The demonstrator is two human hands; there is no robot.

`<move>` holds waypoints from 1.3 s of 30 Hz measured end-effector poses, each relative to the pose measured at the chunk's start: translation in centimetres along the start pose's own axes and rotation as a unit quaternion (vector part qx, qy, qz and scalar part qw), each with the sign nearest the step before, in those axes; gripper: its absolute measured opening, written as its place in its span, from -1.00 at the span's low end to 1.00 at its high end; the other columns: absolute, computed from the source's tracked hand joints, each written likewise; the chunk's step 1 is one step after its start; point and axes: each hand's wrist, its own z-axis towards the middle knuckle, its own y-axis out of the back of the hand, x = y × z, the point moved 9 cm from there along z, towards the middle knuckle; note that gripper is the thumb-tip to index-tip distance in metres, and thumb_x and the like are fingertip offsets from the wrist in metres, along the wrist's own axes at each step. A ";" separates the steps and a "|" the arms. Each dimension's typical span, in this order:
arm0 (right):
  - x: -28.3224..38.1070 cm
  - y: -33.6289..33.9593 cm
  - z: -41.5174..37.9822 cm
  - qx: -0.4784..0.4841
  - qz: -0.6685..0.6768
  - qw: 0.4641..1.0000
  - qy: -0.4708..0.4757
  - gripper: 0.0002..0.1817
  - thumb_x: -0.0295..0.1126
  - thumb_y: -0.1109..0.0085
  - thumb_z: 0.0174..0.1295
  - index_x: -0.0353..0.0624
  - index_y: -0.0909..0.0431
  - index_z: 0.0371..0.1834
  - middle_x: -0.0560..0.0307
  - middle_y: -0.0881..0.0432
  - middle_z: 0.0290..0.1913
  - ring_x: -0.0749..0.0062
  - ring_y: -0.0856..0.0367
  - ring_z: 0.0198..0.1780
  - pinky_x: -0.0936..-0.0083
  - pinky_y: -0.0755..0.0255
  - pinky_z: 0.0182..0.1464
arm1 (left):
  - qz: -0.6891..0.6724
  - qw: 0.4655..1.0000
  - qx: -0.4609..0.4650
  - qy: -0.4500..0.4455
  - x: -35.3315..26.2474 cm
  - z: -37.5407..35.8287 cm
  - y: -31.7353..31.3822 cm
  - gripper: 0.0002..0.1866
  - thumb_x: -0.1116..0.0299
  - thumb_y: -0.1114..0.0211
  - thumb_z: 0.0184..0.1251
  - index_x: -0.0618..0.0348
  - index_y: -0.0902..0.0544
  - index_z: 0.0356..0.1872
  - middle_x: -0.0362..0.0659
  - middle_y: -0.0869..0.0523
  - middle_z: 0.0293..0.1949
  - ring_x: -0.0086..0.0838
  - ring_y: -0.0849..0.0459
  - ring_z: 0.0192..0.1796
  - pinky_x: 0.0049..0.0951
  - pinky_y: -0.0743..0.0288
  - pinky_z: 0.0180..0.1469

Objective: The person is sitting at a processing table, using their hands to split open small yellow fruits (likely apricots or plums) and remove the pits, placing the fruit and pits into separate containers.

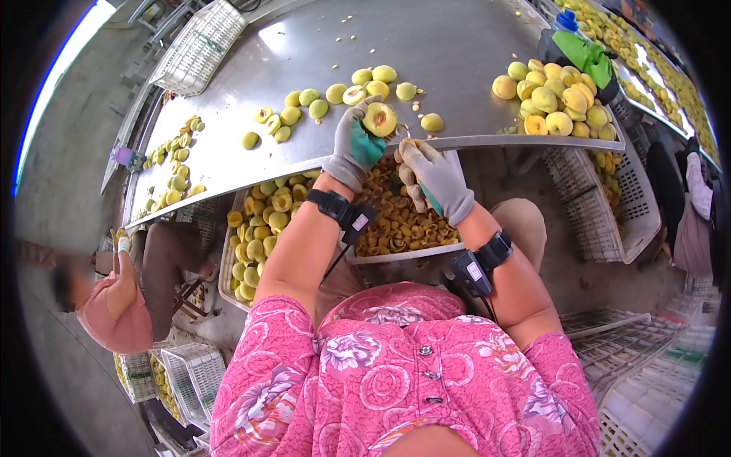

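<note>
My left hand point(358, 148), in a grey and green glove, is closed round a halved yellow peach point(380, 119), its cut face and reddish centre showing. Close beside it, my right hand point(435, 174), gloved alike, has its fingers wrapped round a small tool with a curved metal tip point(403, 131). The tip is right at the peach's lower edge; the handle is hidden in the glove. Just beyond my hands, several whole and halved peaches point(336, 94) lie on the metal table point(449, 57). Below sits a crate of brownish pits and scraps point(415, 232).
A peach pile point(560, 99) stands at the table's right end by a green bag point(590, 57). A crate of peaches point(255, 251) is under the table edge at left. White crates point(199, 47) stand around. Another person point(118, 297) sits at far left.
</note>
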 end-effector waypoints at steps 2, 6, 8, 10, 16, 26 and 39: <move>-0.4 -0.5 0.2 -0.006 -0.043 0.999 -0.005 -0.73 -0.09 0.08 0.45 -0.06 -0.40 -0.20 0.31 -0.39 -0.57 0.66 -0.31 -0.76 0.64 -0.22 -0.81 | 0.100 0.993 0.030 -0.057 -0.6 -2.1 -0.6 -0.50 0.50 -0.29 0.23 0.23 -0.41 0.20 -0.12 -0.60 0.05 -0.44 -0.63 0.01 -0.37 -0.58 0.10; -0.9 -1.9 0.1 -0.006 -0.105 0.994 0.013 -0.70 -0.08 0.07 0.45 -0.09 -0.41 -0.19 0.30 -0.40 -0.59 0.64 -0.35 -0.75 0.62 -0.22 -0.80 | 0.155 0.976 0.095 -0.122 -0.9 -5.6 -2.2 -0.43 0.62 -0.33 0.16 0.28 -0.36 0.22 -0.12 -0.59 0.03 -0.46 -0.63 -0.01 -0.44 -0.59 0.08; -1.0 -2.5 -0.1 -0.006 -0.110 0.994 0.011 -0.70 -0.08 0.07 0.45 -0.09 -0.42 -0.18 0.30 -0.41 -0.59 0.64 -0.35 -0.74 0.62 -0.22 -0.80 | 0.143 0.974 0.119 -0.132 -1.0 -7.0 -2.7 -0.51 0.61 -0.23 0.26 0.28 -0.35 0.22 -0.12 -0.57 0.03 -0.46 -0.60 0.03 -0.44 -0.58 0.10; -1.3 -3.0 -0.3 -0.007 -0.114 0.993 0.009 -0.70 -0.08 0.07 0.45 -0.09 -0.42 -0.16 0.30 -0.41 -0.59 0.64 -0.36 -0.74 0.61 -0.22 -0.80 | 0.041 0.991 0.097 -0.088 -0.6 -7.4 -2.1 -0.57 0.57 -0.14 0.34 0.27 -0.34 0.23 -0.11 -0.56 0.05 -0.44 -0.58 0.05 -0.42 -0.56 0.13; -2.0 -3.6 -0.6 -0.002 -0.115 0.993 0.001 -0.67 -0.04 0.07 0.45 -0.08 -0.43 -0.12 0.31 -0.41 -0.60 0.65 -0.35 -0.74 0.62 -0.22 -0.80 | 0.000 0.994 0.063 -0.084 -0.3 -8.1 -0.9 -0.64 0.35 0.09 0.52 0.24 -0.35 0.24 -0.05 -0.53 0.08 -0.33 -0.55 0.09 -0.28 -0.48 0.23; -2.1 -3.5 -0.2 -0.015 -0.143 0.989 0.037 -0.64 -0.09 0.08 0.47 -0.17 -0.49 0.01 0.28 -0.48 -0.53 0.65 -0.38 -0.64 0.62 -0.30 -0.64 | -0.014 0.994 0.014 -0.104 0.0 -9.1 -0.6 -0.70 0.35 0.09 0.49 0.22 -0.45 0.11 -0.05 -0.57 -0.04 -0.29 -0.57 0.00 -0.29 -0.50 0.17; -3.0 -3.6 0.4 -0.011 -0.186 0.980 0.076 -0.60 -0.12 0.07 0.48 -0.29 -0.51 -0.01 0.27 -0.53 -0.46 0.65 -0.40 -0.51 0.60 -0.32 -0.48 | 0.013 0.988 -0.033 -0.151 -0.2 -9.8 -0.2 -0.74 0.39 0.07 0.38 0.21 -0.47 0.00 -0.04 -0.57 -0.13 -0.28 -0.60 -0.17 -0.27 -0.58 -0.05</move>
